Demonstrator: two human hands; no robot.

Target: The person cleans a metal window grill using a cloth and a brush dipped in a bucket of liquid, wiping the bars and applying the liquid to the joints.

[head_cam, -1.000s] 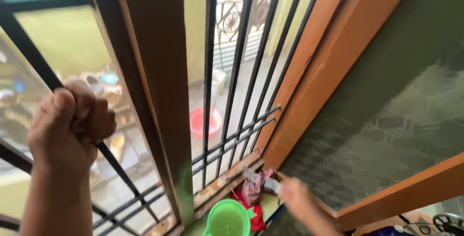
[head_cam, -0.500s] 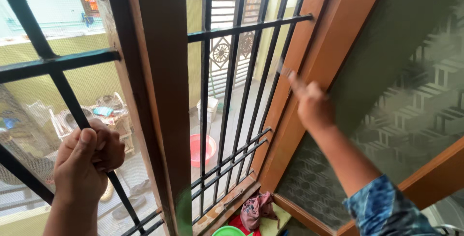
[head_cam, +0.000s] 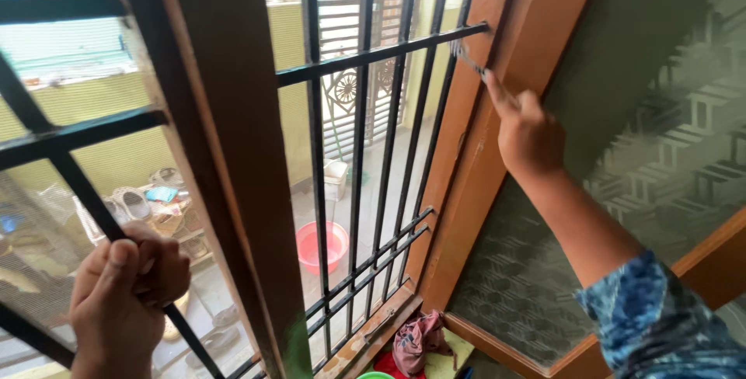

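My left hand [head_cam: 124, 286] is wrapped around a diagonal black bar of the window grille [head_cam: 357, 115] at the lower left. My right hand [head_cam: 528, 134] is raised to the upper right and holds a small brush [head_cam: 468, 57], its bristled tip touching the end of a horizontal grille bar where it meets the brown wooden frame [head_cam: 497, 107]. A blue patterned sleeve [head_cam: 660, 325] covers my right forearm.
A thick wooden mullion [head_cam: 233, 154] divides the window. A swung-in pane of patterned frosted glass [head_cam: 660, 138] stands at the right. A crumpled cloth [head_cam: 416, 340] and a green container rim [head_cam: 375, 375] lie on the sill. Outside below sits a pink basin [head_cam: 318, 243].
My right hand rose from the sill up to the upper grille bar with the brush. My left hand kept its grip on the diagonal bar while the view tilted upward.
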